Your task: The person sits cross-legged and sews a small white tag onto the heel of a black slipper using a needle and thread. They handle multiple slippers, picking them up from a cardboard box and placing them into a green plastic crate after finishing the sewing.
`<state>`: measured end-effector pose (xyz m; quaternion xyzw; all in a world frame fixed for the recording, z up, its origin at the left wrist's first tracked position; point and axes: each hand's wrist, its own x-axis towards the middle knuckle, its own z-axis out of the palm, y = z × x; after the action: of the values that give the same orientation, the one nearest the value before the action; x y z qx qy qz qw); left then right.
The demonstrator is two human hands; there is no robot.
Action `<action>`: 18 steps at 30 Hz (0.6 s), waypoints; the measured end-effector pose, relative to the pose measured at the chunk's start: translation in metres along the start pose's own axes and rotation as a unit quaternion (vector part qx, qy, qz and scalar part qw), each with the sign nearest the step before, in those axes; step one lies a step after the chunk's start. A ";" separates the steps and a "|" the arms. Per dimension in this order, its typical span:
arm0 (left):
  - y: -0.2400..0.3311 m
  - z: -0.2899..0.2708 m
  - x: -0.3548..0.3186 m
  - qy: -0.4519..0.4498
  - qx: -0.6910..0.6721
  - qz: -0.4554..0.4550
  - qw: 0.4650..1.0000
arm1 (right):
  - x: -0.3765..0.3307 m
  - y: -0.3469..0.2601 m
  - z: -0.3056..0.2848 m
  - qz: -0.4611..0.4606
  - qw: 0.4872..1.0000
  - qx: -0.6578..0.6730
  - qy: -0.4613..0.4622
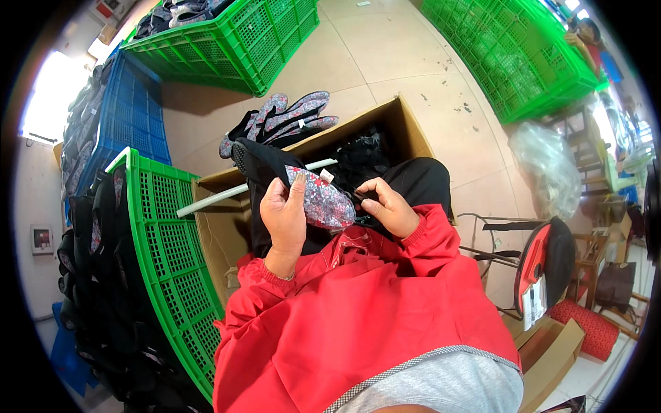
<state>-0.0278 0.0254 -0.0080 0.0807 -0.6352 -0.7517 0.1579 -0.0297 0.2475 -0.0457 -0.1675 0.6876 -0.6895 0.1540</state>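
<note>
I have the left hand [284,217] clamped on a slipper [326,199], thumb laid over the lining, other fingers mostly hidden underneath. Slipper is above the lap at mid-view: grey floral lining with red bits, black outer, tilted. The right hand [391,210] is at its other end, fingers curled, thumb and forefinger close together by a dark bit. I can't tell whether that is the slipper's edge or a separate small tool, or how firm the pinch is.

Labels: a small white tag [326,176] sticks up off the slipper's edge near the left thumb; any print is too small for me to read. A second white tag [301,123] sits on the bunch of similar slippers [303,110] just beyond the cardboard box [413,124]. Far right, a white label [533,303] with dark marks, illegible from here, is on a red and black round item [537,265]. On the left wall I get a small framed panel [41,239], also unreadable.

Rest, quick: white rod [217,199] across the box; green crate [165,234] along the box's left side; dark footwear [110,275] piled left of that crate; blue crate [138,117] beyond; clear plastic bag [547,165] on the floor to the right; a person [585,45] partly showing at upper right.
</note>
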 end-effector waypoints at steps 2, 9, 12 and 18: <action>0.000 0.001 0.000 0.002 0.009 0.001 1.000 | 0.000 -0.001 0.003 -0.009 1.000 0.003 0.005; -0.008 -0.001 0.000 0.008 0.040 0.004 0.999 | 0.006 -0.011 0.015 -0.025 0.996 -0.073 0.054; -0.006 0.000 0.000 0.011 0.060 0.010 0.998 | 0.008 -0.014 0.017 -0.034 0.995 -0.078 0.059; -0.008 -0.006 -0.002 -0.014 0.069 -0.003 0.997 | 0.009 -0.011 0.020 -0.041 0.995 -0.063 0.064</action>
<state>-0.0253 0.0216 -0.0173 0.0829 -0.6877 -0.7074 0.1408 -0.0286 0.2254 -0.0342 -0.1601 0.7306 -0.6600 0.0704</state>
